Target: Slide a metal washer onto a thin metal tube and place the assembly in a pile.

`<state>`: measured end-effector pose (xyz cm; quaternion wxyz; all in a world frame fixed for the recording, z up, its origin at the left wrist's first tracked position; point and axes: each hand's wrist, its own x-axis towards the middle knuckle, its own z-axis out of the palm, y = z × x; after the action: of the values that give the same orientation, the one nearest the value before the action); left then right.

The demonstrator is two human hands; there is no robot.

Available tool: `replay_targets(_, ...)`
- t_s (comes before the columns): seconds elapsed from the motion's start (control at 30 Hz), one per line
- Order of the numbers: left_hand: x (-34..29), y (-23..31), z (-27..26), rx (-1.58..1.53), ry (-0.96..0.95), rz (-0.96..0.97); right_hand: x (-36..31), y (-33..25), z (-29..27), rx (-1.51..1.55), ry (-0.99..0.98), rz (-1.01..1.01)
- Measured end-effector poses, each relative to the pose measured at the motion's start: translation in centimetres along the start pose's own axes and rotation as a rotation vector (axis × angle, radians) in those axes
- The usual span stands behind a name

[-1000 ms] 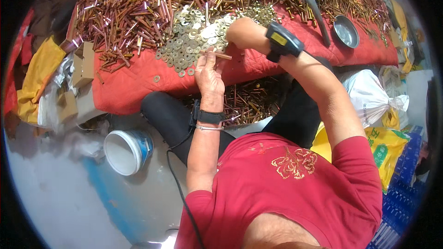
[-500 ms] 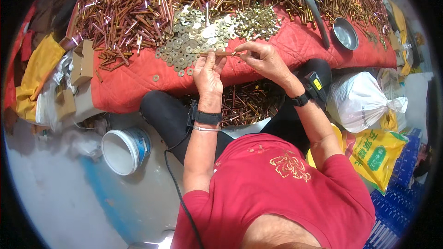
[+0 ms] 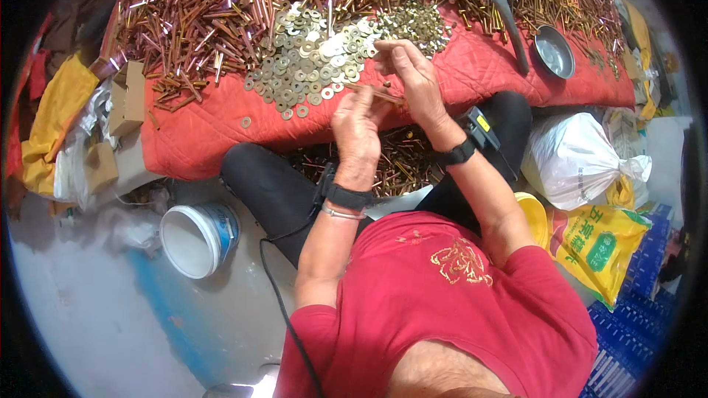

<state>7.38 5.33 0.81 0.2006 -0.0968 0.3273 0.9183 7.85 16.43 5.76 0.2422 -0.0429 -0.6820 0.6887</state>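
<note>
A slim copper-coloured metal rod [image 3: 388, 96] is pinched in my left hand [image 3: 357, 131], above the near edge of the red padded cloth [image 3: 199, 140]. Its right end lies against or just below my right hand [image 3: 422, 92]; whether they touch I cannot tell. My right hand's fingers reach out to the left, apart, with nothing visible in them. Just beyond both hands spread flat round washers [image 3: 310, 66] and a small heap of brassy nuts [image 3: 413, 29]. Many similar copper-coloured rods [image 3: 214, 22] are piled behind them.
More rods [image 3: 405, 158] lie below the cloth's edge, between my legs. A dark-handled tool [image 3: 507, 29] and a metal bowl [image 3: 553, 51] rest at the right. A white bucket [image 3: 193, 239] stands at lower left. A white bag [image 3: 571, 158] and yellow packet [image 3: 601, 247] sit at right.
My left hand has moved right and slightly down, tilting the rod. My right hand has let go of the rod's right end, its fingers lifting and spreading toward the washers and nuts.
</note>
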Motion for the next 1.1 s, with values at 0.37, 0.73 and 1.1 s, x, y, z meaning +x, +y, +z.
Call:
replay_targets(0.37, 1.7, 4.3, -3.1, -0.057, 0.03, -0.076, 0.5, 4.7, -3.7, -0.844, -0.459, -0.287)
replay_targets(0.73, -1.2, 3.7, -1.0, 0.303, -0.123, -0.124, 0.5, 0.4, -2.8, -0.201, -0.372, 0.087)
replay_targets(1.1, -1.7, 6.0, -0.2, 0.307, -0.251, -0.357, 0.5, -2.2, -4.2, -0.197, -0.509, 0.096)
